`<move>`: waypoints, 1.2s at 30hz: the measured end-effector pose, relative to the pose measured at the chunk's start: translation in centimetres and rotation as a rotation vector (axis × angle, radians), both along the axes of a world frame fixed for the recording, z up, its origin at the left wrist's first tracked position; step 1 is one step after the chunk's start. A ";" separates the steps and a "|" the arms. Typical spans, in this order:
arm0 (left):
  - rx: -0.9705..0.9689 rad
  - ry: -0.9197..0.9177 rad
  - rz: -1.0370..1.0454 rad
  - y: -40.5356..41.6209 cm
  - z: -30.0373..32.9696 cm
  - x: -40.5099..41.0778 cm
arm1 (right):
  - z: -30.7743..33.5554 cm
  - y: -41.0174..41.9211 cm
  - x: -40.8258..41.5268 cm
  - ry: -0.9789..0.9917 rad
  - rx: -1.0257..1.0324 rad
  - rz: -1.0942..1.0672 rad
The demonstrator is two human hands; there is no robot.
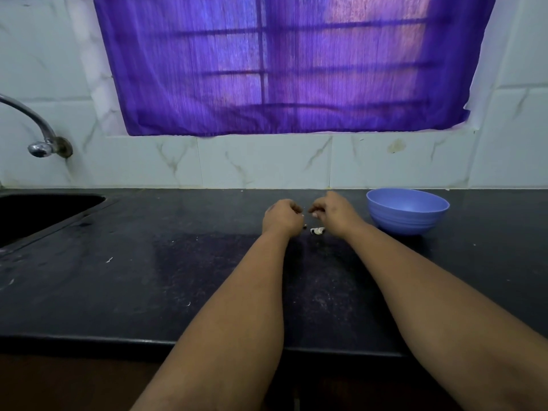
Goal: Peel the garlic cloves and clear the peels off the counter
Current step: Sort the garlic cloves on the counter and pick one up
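Both my hands hover side by side over the far part of the black counter (178, 277). My left hand (283, 216) has its fingers curled in; a small pale bit shows at its fingertips, too small to name. My right hand (333, 210) is curled too, with something small and pale pinched at its fingertips. A little white heap of garlic peel (318, 231) lies on the counter just below and between the two hands. Whether either hand holds a clove is hidden by the fingers.
A blue plastic bowl (407, 212) stands to the right of my right hand, near the tiled wall. A dark sink (44, 212) with a metal tap (41, 143) is at the far left. Tiny white flecks (109, 259) dot the counter.
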State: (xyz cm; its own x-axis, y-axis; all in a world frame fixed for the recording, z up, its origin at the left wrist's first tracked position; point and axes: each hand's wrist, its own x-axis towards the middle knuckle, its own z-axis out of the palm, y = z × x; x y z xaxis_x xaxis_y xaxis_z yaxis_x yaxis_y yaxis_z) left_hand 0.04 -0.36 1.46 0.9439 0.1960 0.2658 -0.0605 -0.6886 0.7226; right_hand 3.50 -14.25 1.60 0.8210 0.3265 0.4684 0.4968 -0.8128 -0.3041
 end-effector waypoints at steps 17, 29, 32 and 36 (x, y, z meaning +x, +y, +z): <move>-0.384 -0.190 -0.092 -0.7 0.7 -1.1 | 1.1 -0.1 -2.7 0.506 1.082 0.231; -0.060 -0.128 -0.020 -0.1 0.4 -0.6 | 0.9 0.0 -1.8 0.105 0.698 -0.056; -0.126 -0.116 0.071 0.4 0.4 -0.5 | 0.9 -0.3 -1.1 -0.054 0.416 -0.118; -0.187 -0.116 0.154 0.9 0.5 -0.6 | 0.3 -0.4 -0.5 0.062 0.145 -0.156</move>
State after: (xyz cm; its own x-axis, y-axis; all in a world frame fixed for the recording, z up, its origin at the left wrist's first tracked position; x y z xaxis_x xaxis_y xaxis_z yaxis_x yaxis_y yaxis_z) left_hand -0.55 0.55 1.94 0.8645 0.3904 0.3166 -0.0559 -0.5514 0.8324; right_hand 2.98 -14.66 1.91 0.8851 0.1262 0.4479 0.3449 -0.8241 -0.4494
